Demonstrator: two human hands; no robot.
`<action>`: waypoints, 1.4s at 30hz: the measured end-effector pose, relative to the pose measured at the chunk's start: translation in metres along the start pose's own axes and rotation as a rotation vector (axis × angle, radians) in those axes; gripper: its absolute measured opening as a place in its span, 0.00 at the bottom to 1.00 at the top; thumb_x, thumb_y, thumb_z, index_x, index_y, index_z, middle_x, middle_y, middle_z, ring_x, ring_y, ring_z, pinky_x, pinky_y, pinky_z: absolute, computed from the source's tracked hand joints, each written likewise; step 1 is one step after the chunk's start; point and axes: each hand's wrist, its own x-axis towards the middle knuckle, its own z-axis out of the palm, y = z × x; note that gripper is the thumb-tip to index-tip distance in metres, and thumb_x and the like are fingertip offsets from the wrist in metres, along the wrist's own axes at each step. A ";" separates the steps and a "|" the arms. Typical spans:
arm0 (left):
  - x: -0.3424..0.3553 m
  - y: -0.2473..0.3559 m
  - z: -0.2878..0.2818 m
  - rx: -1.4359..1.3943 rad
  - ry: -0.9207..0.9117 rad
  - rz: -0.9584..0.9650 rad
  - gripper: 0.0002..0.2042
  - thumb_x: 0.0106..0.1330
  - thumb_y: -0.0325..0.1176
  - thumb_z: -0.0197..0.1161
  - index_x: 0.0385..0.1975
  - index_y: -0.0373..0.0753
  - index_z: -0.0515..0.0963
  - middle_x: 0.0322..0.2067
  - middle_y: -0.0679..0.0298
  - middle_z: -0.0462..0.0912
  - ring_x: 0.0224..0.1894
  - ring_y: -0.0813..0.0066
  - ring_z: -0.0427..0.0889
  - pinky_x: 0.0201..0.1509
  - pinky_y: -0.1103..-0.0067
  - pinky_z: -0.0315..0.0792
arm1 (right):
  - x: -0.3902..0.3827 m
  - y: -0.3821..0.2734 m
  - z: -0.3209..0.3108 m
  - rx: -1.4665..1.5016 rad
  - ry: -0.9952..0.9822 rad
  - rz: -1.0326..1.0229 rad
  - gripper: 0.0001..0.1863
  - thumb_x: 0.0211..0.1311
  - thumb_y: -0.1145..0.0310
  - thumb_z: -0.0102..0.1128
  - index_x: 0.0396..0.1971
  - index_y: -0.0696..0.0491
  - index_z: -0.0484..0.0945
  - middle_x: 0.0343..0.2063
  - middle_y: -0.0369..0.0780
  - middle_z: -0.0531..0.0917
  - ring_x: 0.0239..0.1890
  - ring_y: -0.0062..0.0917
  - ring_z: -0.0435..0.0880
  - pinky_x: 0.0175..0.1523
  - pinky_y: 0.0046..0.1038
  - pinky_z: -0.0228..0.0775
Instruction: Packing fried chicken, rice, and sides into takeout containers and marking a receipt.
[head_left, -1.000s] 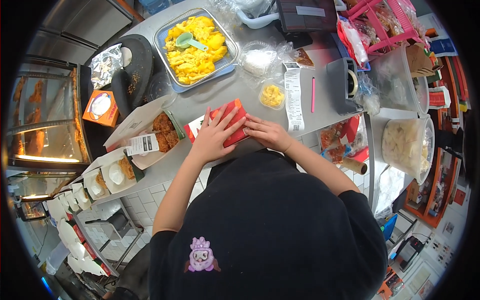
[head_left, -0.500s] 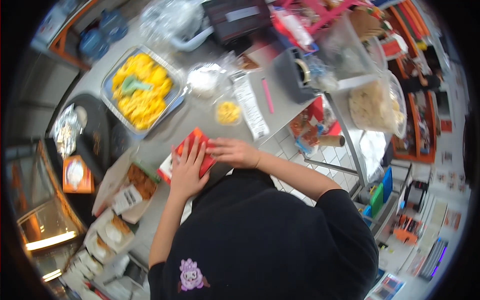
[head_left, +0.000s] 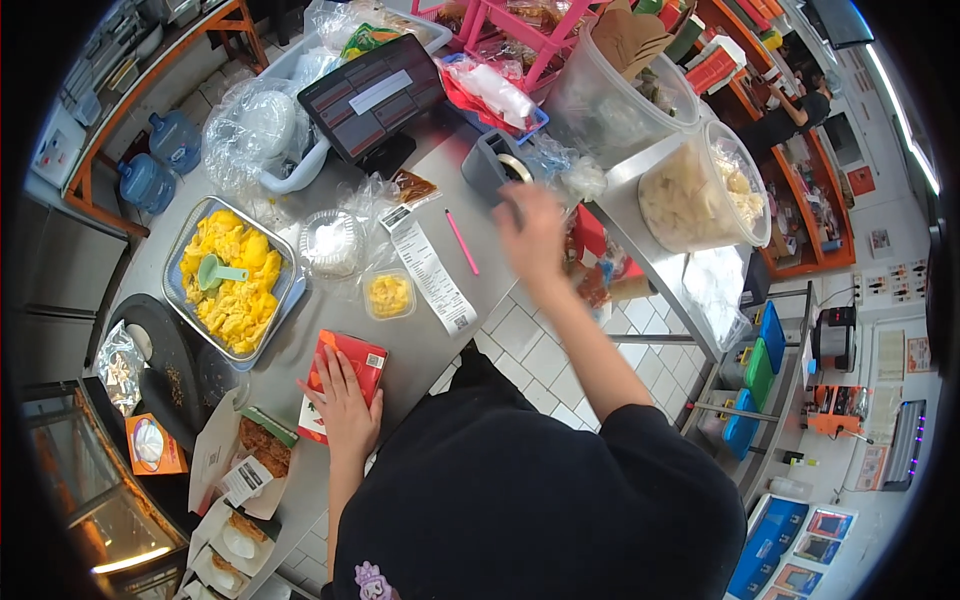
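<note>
My left hand (head_left: 343, 405) lies flat, fingers stretched out, on top of a closed red and white cardboard box (head_left: 365, 362) near the table's front edge. My right hand (head_left: 532, 235) is in the air just in front of a dark grey tape dispenser (head_left: 487, 163). Motion smears its fingers, so I cannot tell whether they touch the tape or hold anything. Between the hands are a small clear tub of yellow food (head_left: 389, 295), a long printed receipt (head_left: 430, 270) and a pink pen (head_left: 461, 241).
A metal tray of yellow food with a green scoop (head_left: 228, 275) stands at the left. Open food boxes (head_left: 262, 450) line the near left. A dark screen (head_left: 370, 105) and large clear tubs (head_left: 705, 195) stand farther back. Beyond the table's right edge is tiled floor (head_left: 530, 345).
My right hand has left the red box and moved right and away, to the tape dispenser. My left hand stays on the box. The whole view has shifted.
</note>
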 end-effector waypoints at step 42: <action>-0.030 0.026 0.016 0.013 0.255 -0.255 0.34 0.60 0.35 0.67 0.67 0.42 0.61 0.77 0.53 0.47 0.79 0.50 0.44 0.78 0.48 0.32 | 0.026 0.144 -0.055 0.971 -0.462 1.002 0.10 0.70 0.64 0.61 0.36 0.56 0.80 0.41 0.35 0.80 0.45 0.19 0.76 0.51 0.25 0.69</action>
